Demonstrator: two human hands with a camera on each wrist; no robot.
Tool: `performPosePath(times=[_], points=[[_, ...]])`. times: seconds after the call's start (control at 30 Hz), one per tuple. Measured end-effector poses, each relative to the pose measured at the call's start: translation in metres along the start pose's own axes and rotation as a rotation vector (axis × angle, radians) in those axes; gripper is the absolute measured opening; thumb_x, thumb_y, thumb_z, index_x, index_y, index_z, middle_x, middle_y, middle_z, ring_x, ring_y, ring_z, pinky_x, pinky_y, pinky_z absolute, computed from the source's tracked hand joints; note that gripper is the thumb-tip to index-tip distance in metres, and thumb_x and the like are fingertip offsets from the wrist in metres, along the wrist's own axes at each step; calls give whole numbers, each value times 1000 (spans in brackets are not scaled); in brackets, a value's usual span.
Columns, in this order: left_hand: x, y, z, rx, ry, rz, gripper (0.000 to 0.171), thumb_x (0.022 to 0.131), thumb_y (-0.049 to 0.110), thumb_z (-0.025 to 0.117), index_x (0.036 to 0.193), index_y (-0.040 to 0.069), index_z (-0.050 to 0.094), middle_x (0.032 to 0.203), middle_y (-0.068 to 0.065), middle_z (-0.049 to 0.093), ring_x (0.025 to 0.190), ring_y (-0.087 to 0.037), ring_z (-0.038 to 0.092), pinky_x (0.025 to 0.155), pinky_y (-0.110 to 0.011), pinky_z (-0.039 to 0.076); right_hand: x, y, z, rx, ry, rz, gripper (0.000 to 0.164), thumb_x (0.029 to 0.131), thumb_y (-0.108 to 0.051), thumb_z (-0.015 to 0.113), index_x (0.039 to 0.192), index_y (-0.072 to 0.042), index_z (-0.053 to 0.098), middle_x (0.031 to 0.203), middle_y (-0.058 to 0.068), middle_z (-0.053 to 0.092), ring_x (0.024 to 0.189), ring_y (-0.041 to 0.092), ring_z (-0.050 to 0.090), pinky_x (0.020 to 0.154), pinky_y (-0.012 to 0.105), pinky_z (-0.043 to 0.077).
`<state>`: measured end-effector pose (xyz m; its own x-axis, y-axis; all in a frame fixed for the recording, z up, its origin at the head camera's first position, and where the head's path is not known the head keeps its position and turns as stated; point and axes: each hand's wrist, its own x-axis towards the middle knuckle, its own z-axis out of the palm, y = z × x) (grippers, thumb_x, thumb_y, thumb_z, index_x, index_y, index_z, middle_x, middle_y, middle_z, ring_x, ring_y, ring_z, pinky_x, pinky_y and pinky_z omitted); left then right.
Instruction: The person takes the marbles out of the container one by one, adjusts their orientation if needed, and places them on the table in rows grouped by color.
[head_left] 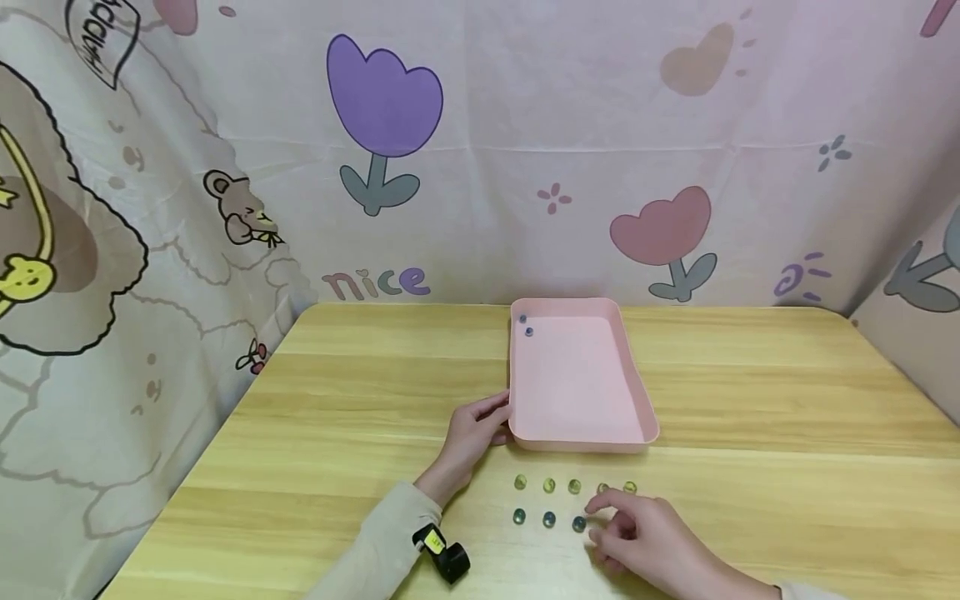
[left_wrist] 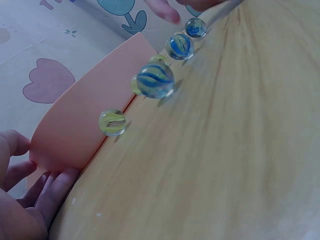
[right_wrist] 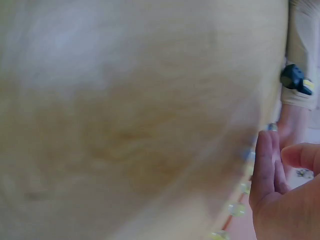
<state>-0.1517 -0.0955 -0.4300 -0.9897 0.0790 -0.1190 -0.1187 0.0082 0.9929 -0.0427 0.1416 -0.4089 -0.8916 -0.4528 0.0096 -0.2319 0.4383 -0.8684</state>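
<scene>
My left hand (head_left: 471, 437) rests its fingers against the outer left wall of a pink tray (head_left: 637, 392), near its front corner; in the left wrist view the fingertips touch that corner wall. Just right of the nearest blue-streaked marble (head_left: 579, 523) hovers my right hand (head_left: 648, 533), index finger and thumb apart with nothing visibly between them. Two more blue marbles (head_left: 549, 519) lie left of it in the same row. A row of yellow marbles (head_left: 549, 485) runs between them and the tray; the right index finger partly hides one. Two blue marbles (head_left: 528, 332) sit in the tray's far left corner.
The wooden table (head_left: 360, 383) extends to both sides of the tray. A printed cloth (head_left: 510, 100) hangs behind the table and along its sides. A black camera (head_left: 452, 562) is strapped to the left wrist, over the sleeve.
</scene>
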Motion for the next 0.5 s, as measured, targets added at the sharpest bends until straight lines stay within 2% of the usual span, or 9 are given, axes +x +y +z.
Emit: performPosePath(times=[0.13, 0.3, 0.5], points=[[0, -2, -1, 6, 7, -8, 37, 95, 16, 62, 130, 4, 61, 128, -17, 59, 87, -17, 65, 75, -29, 58, -2, -2, -2, -74, 68, -96, 18, 84, -1, 66, 102, -5, 65, 75, -14, 62, 68, 0, 57, 61, 22, 53], [1, -1, -1, -1, 6, -1, 38, 94, 18, 63, 130, 4, 61, 129, -17, 59, 88, -18, 65, 75, -30, 58, 0, -6, -4, -86, 135, -236, 24, 81, 6, 68, 103, -1, 65, 84, -11, 61, 75, 1, 57, 61, 23, 55], [1, 1, 0, 1, 9, -9, 37, 95, 17, 63, 130, 4, 61, 129, -17, 59, 86, -17, 65, 75, -29, 58, 7, -18, -12, -96, 182, -235, 25, 81, 1, 72, 105, 0, 65, 82, -11, 60, 73, 3, 57, 62, 23, 55]])
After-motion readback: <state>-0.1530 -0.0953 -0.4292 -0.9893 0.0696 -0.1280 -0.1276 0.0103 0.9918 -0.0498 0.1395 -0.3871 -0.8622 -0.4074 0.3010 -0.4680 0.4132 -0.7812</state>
